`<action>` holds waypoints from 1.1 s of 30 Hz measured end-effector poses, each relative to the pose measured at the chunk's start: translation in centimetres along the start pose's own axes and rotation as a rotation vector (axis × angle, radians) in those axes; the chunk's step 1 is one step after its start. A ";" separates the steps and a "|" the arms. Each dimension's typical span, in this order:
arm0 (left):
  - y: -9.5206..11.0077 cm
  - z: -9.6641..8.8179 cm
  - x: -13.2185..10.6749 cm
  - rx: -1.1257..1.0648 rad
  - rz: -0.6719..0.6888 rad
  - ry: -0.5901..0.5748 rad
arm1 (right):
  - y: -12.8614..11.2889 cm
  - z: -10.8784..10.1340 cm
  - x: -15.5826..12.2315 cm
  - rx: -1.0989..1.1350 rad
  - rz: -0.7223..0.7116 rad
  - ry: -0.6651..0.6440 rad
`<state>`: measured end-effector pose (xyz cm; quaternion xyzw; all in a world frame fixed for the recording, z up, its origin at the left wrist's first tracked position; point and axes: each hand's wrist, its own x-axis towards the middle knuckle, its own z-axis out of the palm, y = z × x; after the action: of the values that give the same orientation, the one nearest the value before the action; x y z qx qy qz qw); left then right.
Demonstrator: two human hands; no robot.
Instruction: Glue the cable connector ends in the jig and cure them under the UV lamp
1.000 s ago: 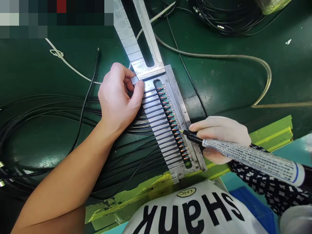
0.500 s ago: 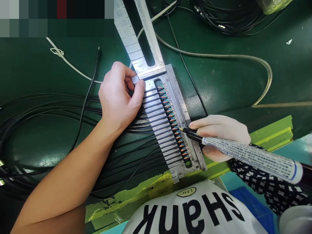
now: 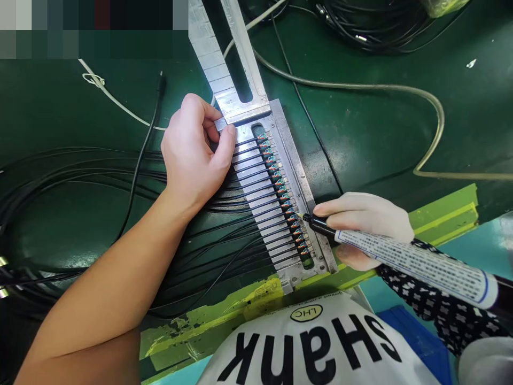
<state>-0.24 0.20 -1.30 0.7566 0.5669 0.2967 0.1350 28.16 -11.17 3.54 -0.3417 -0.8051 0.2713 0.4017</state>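
Note:
A metal fixture (image 3: 253,200) lies at a slant on the bench, with a slotted hinged cover (image 3: 216,69) swung up from its far end. Across the fixture runs a row of black cables (image 3: 256,184), each ending at a small green circuit board (image 3: 285,204) with orange wires. My bare left hand (image 3: 198,147) pinches a metal tab (image 3: 220,124) at the fixture's far left corner. In my gloved right hand (image 3: 366,216) is a marker pen (image 3: 412,262) with a white printed label. Its pale tip meets the lower middle of the row; whether it touches a board I cannot tell.
Loose black cables (image 3: 80,171) spread over the green bench at left. A grey cord (image 3: 360,85) curves across the right side, and a coil of black cable (image 3: 368,32) lies at the back. Yellow-green tape (image 3: 444,214) lines the near edge.
The pen tip has shifted slightly along the row toward me, with my right hand following. My left hand keeps its pinch on the tab. The view has tilted a little.

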 end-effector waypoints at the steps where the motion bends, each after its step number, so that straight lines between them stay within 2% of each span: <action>1: -0.1 0.1 0.0 0.001 0.008 0.010 | 0.1 0.0 0.0 0.004 0.004 -0.006; 8: 0.4 -0.2 0.2 -0.036 -0.063 -0.012 | 0.1 0.0 0.4 0.022 0.033 -0.015; 14: 1.5 -1.2 0.3 -0.098 -0.146 -0.117 | 0.2 0.1 0.3 0.026 0.032 -0.002; 20: 0.5 -0.3 0.3 -0.034 -0.059 -0.026 | 0.2 0.2 0.1 0.046 0.012 0.033; 24: -0.2 0.2 0.1 -0.012 0.016 -0.004 | 0.1 0.1 0.0 0.041 0.029 0.018; 33: -0.2 0.2 0.1 -0.006 0.010 -0.006 | 0.3 0.2 -0.1 0.054 0.027 0.029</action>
<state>-0.27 0.34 -1.50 0.7600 0.5617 0.2969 0.1372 28.17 -11.11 3.21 -0.3455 -0.7870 0.2933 0.4186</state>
